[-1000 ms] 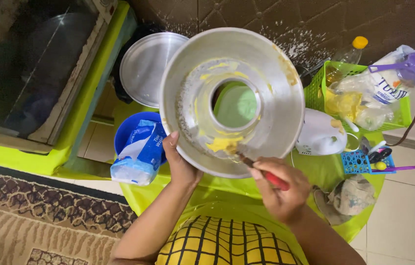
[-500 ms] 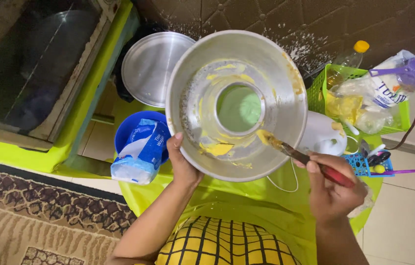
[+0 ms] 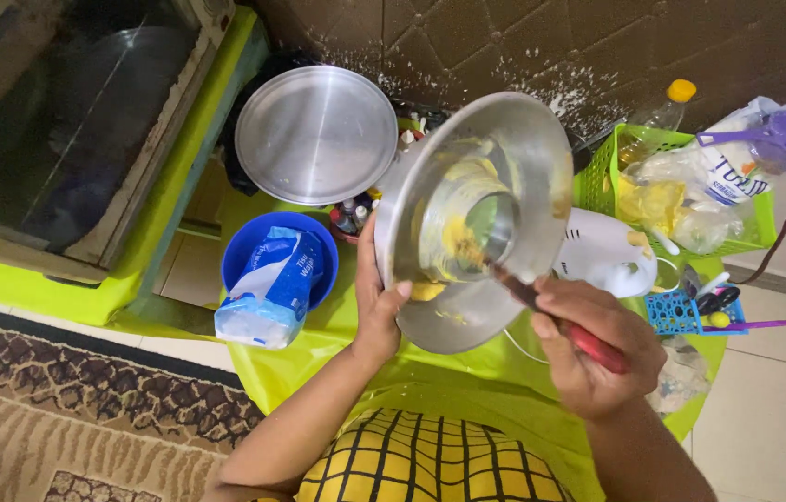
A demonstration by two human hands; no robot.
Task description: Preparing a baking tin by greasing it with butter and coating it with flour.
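Two bare hands are showing: a left hand (image 3: 376, 311) and a right hand (image 3: 597, 349). Two round metal vessels are sitting in view: one tilted steel mixing bowl (image 3: 477, 223) and one flat steel pan (image 3: 316, 135). One red-handled spatula (image 3: 560, 321), one blue plastic bowl (image 3: 263, 246), one white hand mixer (image 3: 605, 253) and two plastic baskets are showing, one green (image 3: 597, 186), one small blue (image 3: 667, 314).

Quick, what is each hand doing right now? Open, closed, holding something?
Left hand: closed on the rim of the tilted metal mixing bowl.
Right hand: closed around the red-handled spatula, whose tip reaches into the bowl.
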